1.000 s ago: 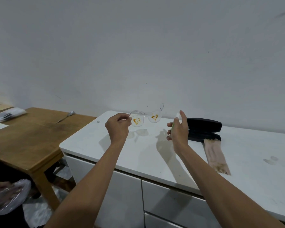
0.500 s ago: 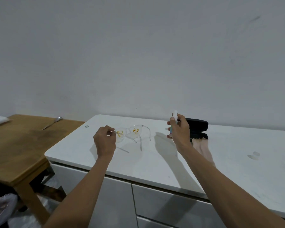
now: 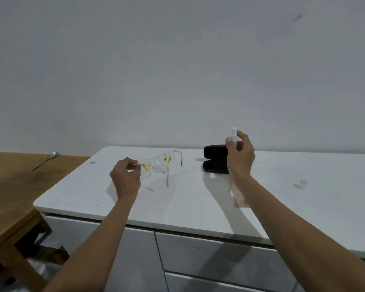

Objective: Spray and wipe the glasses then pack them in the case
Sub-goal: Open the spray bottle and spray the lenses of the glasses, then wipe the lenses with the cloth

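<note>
Clear glasses (image 3: 160, 163) with orange smears on both lenses hang low over the white cabinet top (image 3: 177, 199), arms unfolded toward me. My left hand (image 3: 124, 178) pinches them at their left end. My right hand (image 3: 239, 154) grips a small spray bottle (image 3: 234, 135) upright, its white nozzle showing above my fingers, to the right of the glasses. Behind that hand lies the open black glasses case (image 3: 214, 159). A pinkish cloth (image 3: 239, 197) lies in front of the case, partly hidden by my right forearm.
A wooden table (image 3: 19, 186) with a spoon (image 3: 44, 161) stands lower on the left of the cabinet. Drawer fronts (image 3: 209, 256) run below the top. A small clear cap-like piece (image 3: 300, 184) lies at the right. A plain wall rises behind.
My left hand has lowered the glasses toward the cabinet top and turned their arms toward me. My right hand has raised the spray bottle upright and drifted right.
</note>
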